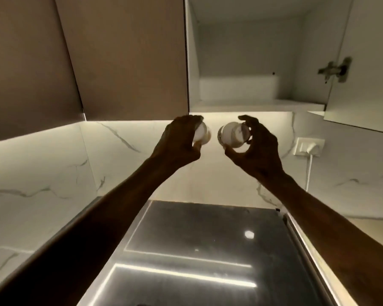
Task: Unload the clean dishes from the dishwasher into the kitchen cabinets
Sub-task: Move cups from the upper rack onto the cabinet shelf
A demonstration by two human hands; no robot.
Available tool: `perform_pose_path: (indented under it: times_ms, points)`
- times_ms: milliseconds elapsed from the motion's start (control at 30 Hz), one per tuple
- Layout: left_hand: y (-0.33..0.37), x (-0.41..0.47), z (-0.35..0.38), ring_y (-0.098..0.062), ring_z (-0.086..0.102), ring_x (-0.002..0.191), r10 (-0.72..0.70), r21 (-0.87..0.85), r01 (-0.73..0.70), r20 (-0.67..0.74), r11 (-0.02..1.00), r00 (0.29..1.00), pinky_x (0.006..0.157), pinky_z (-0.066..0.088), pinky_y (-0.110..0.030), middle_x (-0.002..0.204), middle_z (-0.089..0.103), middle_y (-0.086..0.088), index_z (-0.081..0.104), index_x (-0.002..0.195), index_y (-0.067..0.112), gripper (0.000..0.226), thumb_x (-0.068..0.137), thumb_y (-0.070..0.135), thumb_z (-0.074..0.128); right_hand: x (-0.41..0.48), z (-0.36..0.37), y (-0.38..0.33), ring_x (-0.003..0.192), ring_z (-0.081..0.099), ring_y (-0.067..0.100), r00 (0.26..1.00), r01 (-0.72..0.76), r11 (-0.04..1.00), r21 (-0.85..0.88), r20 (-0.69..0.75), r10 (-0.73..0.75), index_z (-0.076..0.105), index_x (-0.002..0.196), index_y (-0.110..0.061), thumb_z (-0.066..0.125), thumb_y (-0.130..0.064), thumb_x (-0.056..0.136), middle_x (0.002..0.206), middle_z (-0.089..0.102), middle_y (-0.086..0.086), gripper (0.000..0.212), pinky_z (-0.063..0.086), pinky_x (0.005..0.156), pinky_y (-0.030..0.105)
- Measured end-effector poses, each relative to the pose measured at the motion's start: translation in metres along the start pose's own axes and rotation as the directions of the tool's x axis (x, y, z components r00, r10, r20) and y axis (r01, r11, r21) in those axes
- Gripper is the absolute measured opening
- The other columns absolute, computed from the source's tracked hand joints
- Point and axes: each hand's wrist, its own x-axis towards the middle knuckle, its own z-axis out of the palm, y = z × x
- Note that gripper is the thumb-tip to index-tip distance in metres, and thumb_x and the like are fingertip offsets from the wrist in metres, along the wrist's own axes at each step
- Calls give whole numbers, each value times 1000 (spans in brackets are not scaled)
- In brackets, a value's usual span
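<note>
The left hand [181, 138] grips the left cup [203, 135], the right hand [255, 143] the right cup [230, 134], below the open cabinet [252, 106], neither shelved yet.

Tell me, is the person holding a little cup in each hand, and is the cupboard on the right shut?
No. The cupboard on the right is open, its door swung aside; the head view shows it. The rest is right: the left hand holds the left cup, the right hand the right cup.
</note>
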Motion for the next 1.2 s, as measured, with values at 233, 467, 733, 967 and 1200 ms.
perform_pose_path:
  times_ms: [233,467,733,967,1200]
  points:
    - [-14,116,-3,-31,66,104,117,72,-111,-87,991,989,92,54,-39,119,69,-13,60,132,5,63,73,20,76,122,15,35,82,66,16,985,146,989,-2,-97,-145,51,123,-9,84,-46,72,102,68,2,71,57,71,29]
    - [-35,206,24,-30,67,87,23,215,-41,86,976,996,77,60,-42,100,68,-14,66,105,8,42,70,29,74,192,40,86,90,67,14,979,200,980,19,24,-201,58,127,-14,82,-51,71,112,72,0,72,58,81,34]
    - [-51,247,53,-28,56,92,-115,335,-9,349,942,930,70,49,-34,75,37,-1,45,79,12,38,78,26,81,213,69,118,98,66,18,979,71,997,-28,192,-65,60,132,-15,86,-48,72,126,68,4,74,53,96,37]
    - [-71,261,70,-27,55,115,-172,367,-13,468,930,867,89,52,-37,121,59,-10,63,122,9,54,80,36,81,221,74,135,95,60,15,952,-21,996,-82,301,45,59,132,-20,84,-50,73,123,68,4,71,44,105,38]
    - [-75,266,76,-28,54,116,-213,402,-29,542,915,813,93,52,-40,114,54,-7,61,126,8,54,86,44,71,220,77,142,87,60,12,932,-111,993,-29,345,114,63,129,-20,87,-49,69,113,72,3,71,43,94,26]
